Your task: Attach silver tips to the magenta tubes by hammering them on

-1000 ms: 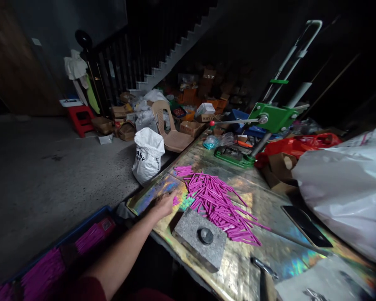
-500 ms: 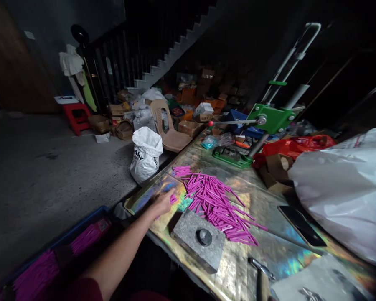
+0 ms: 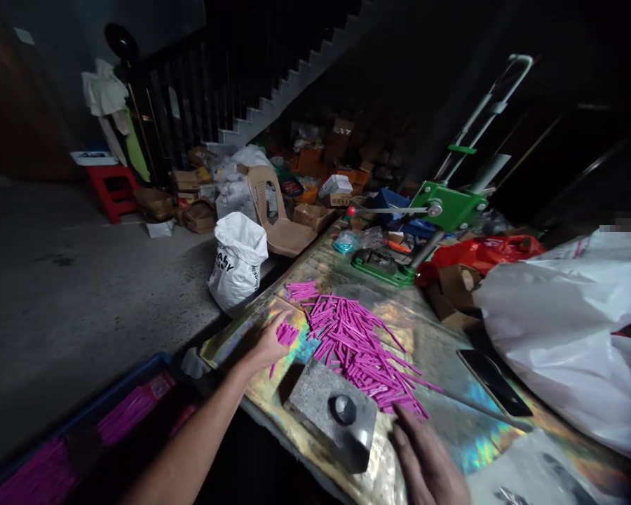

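Observation:
My left hand is closed round a small bundle of thin magenta sticks, whose ends stick out past the fingers. One more magenta stick shows below that hand. A loose pile of magenta sticks lies on the table to its right. Nearer to me sits a grey metal block with a dark round piece on its top. My right hand is over the table to the right of the block, fingers stretched out, fingertips close to the pile's near end. I see nothing in it.
A green hand press with a lever stands at the table's far end. To the right are a phone, a large white bag and a cardboard box. A blue crate holding magenta sticks is at lower left; a white sack stands beyond.
My right hand has come into view from the bottom, where a metal-headed tool with a wooden handle showed before. My left hand has turned, showing more of its bundle. The view has shifted slightly.

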